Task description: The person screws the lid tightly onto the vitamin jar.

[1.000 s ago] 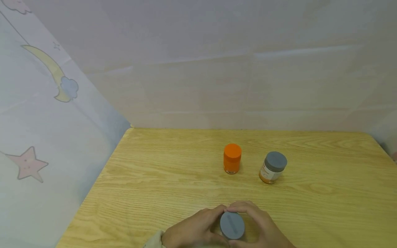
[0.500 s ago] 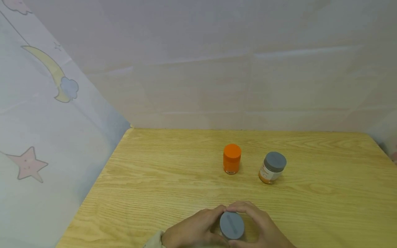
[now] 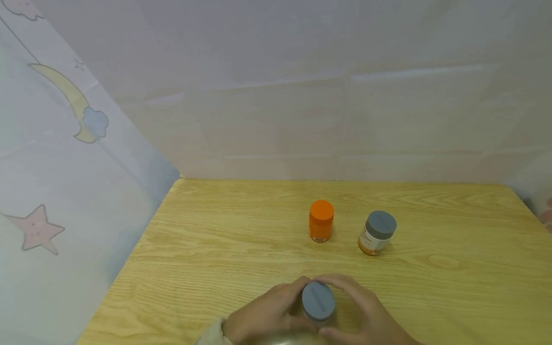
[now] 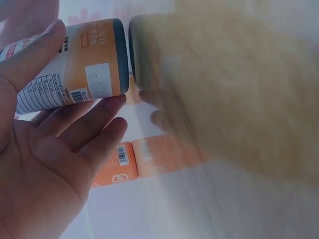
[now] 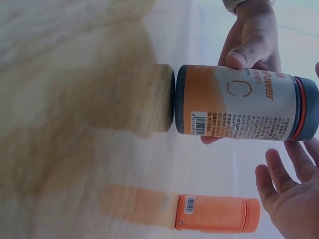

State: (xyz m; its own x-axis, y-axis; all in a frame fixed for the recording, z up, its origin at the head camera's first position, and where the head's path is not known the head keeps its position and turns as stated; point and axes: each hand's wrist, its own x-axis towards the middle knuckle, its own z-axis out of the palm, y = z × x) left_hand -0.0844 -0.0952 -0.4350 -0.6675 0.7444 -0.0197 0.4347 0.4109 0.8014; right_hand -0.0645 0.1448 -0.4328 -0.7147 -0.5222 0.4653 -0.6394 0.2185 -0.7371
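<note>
A grey-lidded supplement jar (image 3: 318, 301) stands upright at the table's near edge, between both hands. My left hand (image 3: 269, 311) grips its body from the left; in the left wrist view, the thumb crosses the white and orange label of the jar (image 4: 84, 59). On the other side, my right hand (image 3: 366, 311) is loosely spread about the lid. In the right wrist view, the fingertips of the right hand (image 5: 294, 194) reach the lower edge of the dark lid (image 5: 308, 108). A red ring shows below that lid. The right thumb is mostly out of that view.
An orange jar (image 3: 321, 221) stands beyond the hands on the wooden table (image 3: 224, 239). To its right is a second grey-lidded jar (image 3: 377, 233) with a white and orange label. Pale cloth (image 3: 267, 120) hangs behind the table, and patterned cloth (image 3: 77, 191) hangs at the left.
The jar between the hands has shifted slightly away from the person and to the left, with both hands. The gap between the right thumb and the lid looks wider. The other jars stay put.
</note>
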